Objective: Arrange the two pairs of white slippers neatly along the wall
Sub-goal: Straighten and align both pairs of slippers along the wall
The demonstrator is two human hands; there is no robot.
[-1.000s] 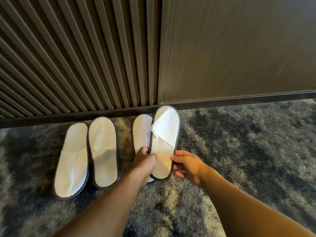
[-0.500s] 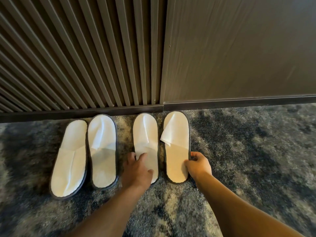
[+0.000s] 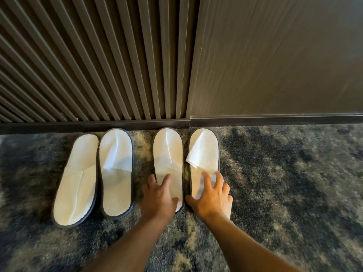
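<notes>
Several white slippers with dark trim lie flat on the carpet, toes toward the wall's baseboard (image 3: 94,125). The left pair is the far-left slipper (image 3: 76,179), angled slightly, and its neighbour (image 3: 116,173). The right pair is the third slipper (image 3: 167,154) and the rightmost slipper (image 3: 205,152), whose strap is folded to the left. My left hand (image 3: 159,197) rests flat on the third slipper's heel, fingers spread. Over the rightmost slipper's heel lies my right hand (image 3: 212,195), fingers apart. Neither hand grips.
A dark ribbed wall panel (image 3: 88,61) stands behind the left slippers and a smooth brown panel (image 3: 275,55) behind the right. Mottled grey-blue carpet (image 3: 284,183) stretches to the right and in front.
A second ago the rightmost slipper overlapped the third, held in both hands. It has since been set down beside it, and both hands now lie flat on the heels.
</notes>
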